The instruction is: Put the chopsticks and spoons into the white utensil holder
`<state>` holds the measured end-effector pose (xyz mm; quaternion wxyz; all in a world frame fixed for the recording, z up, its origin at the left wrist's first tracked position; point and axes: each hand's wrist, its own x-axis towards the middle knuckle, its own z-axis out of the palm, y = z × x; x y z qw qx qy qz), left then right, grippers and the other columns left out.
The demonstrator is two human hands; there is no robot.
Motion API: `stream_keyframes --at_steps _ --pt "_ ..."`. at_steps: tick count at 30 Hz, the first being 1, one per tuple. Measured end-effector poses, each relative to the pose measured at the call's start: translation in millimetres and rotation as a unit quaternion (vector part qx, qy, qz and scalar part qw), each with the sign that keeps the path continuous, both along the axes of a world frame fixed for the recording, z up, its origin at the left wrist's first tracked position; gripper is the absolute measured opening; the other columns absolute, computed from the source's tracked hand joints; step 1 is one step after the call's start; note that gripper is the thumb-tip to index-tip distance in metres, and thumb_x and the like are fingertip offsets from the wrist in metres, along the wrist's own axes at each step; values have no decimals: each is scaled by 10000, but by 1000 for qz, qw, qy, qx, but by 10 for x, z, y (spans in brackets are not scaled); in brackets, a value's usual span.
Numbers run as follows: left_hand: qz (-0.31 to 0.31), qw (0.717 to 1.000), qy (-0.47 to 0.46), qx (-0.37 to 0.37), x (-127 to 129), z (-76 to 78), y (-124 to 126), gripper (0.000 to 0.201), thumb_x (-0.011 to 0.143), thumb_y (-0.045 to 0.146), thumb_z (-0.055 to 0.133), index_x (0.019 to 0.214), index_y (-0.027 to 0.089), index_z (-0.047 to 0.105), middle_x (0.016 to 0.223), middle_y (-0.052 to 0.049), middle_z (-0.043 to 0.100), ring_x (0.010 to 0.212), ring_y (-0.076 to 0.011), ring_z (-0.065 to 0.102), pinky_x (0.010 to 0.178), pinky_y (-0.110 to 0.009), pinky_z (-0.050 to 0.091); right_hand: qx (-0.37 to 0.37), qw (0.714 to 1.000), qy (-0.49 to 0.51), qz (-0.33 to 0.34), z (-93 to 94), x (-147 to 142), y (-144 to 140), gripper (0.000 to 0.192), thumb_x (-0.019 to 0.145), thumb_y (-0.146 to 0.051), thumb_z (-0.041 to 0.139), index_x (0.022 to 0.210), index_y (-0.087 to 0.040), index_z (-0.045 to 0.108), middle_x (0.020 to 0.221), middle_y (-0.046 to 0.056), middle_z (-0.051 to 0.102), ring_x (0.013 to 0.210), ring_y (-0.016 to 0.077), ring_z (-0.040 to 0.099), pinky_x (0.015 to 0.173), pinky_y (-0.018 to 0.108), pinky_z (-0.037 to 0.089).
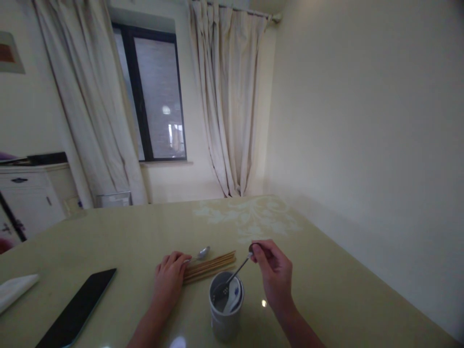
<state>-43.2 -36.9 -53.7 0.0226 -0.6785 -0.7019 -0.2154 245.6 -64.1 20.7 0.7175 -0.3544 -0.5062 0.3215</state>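
Observation:
My right hand (273, 270) pinches the upper end of a long-handled metal slotted spoon (239, 269), whose perforated head is down inside a grey cup (225, 323). Also in the cup, a white ceramic spoon (232, 295) with a blue mark leans against the inner wall. To the left, my left hand (170, 273) rests low over the table, its fingertips closed on the handle of a metal spoon (203, 252). Beneath and beside those fingers lies a bunch of several wooden chopsticks (212, 267). Their left ends are hidden by the hand.
A black tablet-like slab (78, 307) lies on the glossy table (137, 237) at left, with a white object (16, 289) beyond it at the edge. The wall (362, 145) borders the table's right side. Curtains (232, 96) and a window (159, 96) are behind.

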Motion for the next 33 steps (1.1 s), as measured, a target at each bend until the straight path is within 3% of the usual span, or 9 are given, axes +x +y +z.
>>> stream_keyframes --at_steps 4,7,12,18,24,27,33 --pt "-82 997 -1 9 104 -5 -49 362 1058 291 455 1293 296 731 1291 -58 749 1237 -255 623 1074 -431 414 -10 990 107 -86 -16 145 165 316 848 -488 834 914 -186 770 776 31 712 681 169 644 653 300 561" --pt "-127 992 -17 0 176 -13 -84 320 1048 377 524 1280 301 731 1301 -46 749 1234 -246 637 1097 -424 408 -54 979 173 -96 -116 228 320 375 762 -508 883 884 -174 762 822 40 730 704 167 662 676 305 577" --pt "-128 992 -22 -11 241 20 -138 243 991 386 631 1174 283 754 1224 -55 756 1166 -260 663 1039 -414 450 -133 962 233 -47 -312 223 464 394 641 -474 940 840 -183 763 841 21 750 773 178 712 786 325 623" --pt "-143 989 -34 14 297 -22 -230 142 956 317 678 1074 272 743 1137 -48 752 1088 -253 682 978 -390 494 -180 962 204 27 -495 85 513 364 608 -421 958 807 -182 768 819 4 744 805 193 741 828 322 636" --pt "-148 976 -23 160 288 -114 -135 203 981 360 666 1154 271 726 1177 -59 752 1075 -259 695 940 -393 528 -213 957 179 84 -592 -85 512 347 606 -417 964 769 -189 759 798 7 744 800 206 759 809 323 637" --pt "-181 960 8 216 263 -135 -64 237 1006 278 607 1208 295 729 1197 -55 770 1089 -257 703 941 -391 525 -242 944 189 124 -612 -178 487 392 565 -427 979 773 -177 759 800 25 764 767 203 764 770 311 635" --pt "-196 968 -32 152 238 -138 -60 334 980 157 506 1124 307 768 1097 -44 788 1021 -238 725 933 -373 548 -273 927 186 179 -559 -242 399 414 567 -405 993 815 -166 763 851 55 801 807 207 784 820 303 631"
